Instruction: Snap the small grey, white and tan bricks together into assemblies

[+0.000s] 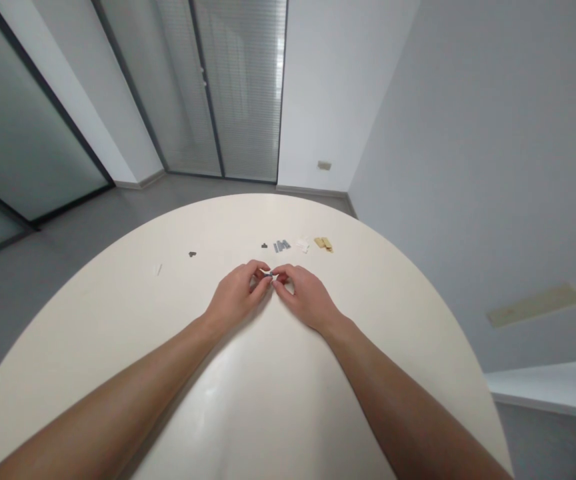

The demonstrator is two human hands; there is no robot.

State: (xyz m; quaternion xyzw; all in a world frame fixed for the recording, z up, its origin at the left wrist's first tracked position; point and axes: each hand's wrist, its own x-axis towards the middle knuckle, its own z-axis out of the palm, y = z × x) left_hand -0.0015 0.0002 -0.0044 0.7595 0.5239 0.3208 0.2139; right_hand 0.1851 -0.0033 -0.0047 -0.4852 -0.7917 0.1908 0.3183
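On my feed the left hand (235,297) and right hand (305,298) sit close together above the middle of the round cream desk (118,313), both forearms reaching in from the bottom of the frame. Each grip is closed, with the fingertips of the two hands meeting on a small white-and-grey piece (269,274), so I read it as held between them, just above the desk. The fingers hide most of it and it is too small for me to identify. Beyond the hands, a row of loose parts lies on the desk: a small dark piece (264,245), a grey cluster of pieces (281,246), white scraps (303,245) and tan pieces (323,244). None of these touches either hand. Well to the left lie another small dark piece (192,254) and a thin white scrap (158,269). Past the desk edge I can see a grey floor (118,207) and glass doors with blinds (238,87).
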